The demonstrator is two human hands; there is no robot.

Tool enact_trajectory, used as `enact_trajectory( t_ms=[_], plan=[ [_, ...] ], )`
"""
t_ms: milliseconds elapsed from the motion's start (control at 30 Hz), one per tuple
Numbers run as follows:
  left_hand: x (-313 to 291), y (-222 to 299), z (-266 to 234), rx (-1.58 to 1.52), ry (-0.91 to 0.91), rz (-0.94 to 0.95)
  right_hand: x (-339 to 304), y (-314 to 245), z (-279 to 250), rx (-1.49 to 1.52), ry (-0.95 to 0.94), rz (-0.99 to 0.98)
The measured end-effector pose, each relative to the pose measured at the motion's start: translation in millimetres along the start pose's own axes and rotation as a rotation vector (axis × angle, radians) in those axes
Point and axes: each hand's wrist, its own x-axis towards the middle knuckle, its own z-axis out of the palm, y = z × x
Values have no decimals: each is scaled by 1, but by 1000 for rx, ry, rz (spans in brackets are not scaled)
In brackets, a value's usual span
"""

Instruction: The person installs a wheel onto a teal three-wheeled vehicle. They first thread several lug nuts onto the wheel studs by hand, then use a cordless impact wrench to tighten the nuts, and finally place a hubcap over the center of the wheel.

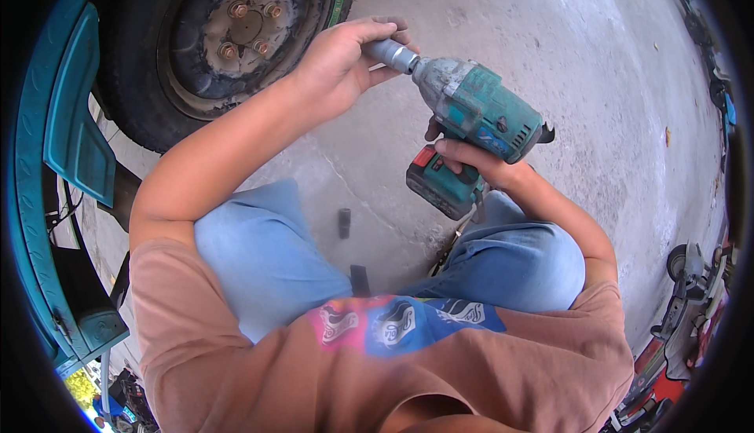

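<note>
over concrete floor [613,64], the socket [389,54] at upper centre is grasped by left hand [338,64], impact wrench [487,107] by right hand [481,161]; straight alignment is advised.

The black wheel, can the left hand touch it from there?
Probably yes: the left hand looks close to the wheel, and nothing visible blocks the way, though depth is hard to judge. But it holds the silver socket on the green impact wrench, so it may have to let go first.

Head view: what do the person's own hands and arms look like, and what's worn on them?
The left hand and right hand are bare, with no gloves or wristbands showing. Short, plain dusty-brown sleeves leave the forearms uncovered.
</note>
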Motion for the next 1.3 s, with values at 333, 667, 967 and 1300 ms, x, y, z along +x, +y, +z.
enact_trajectory(
  t_ms=[333, 667, 967, 1300],
  plan=[
    [-1, -6, -1, 148, 106, -127, -1, -2, 3, 313, 82, 47],
    [20, -25, -26, -100, -21, -25, -2, 9, -4, 307, 52, 80],
    [11, -30, -13, -248, 43, -65, -5, 33, -12, -521, 153, -228],
    [-35, 4, -35, -130, 170, 13, 62, 26, -10, -1101, 57, -690]
  ],
)
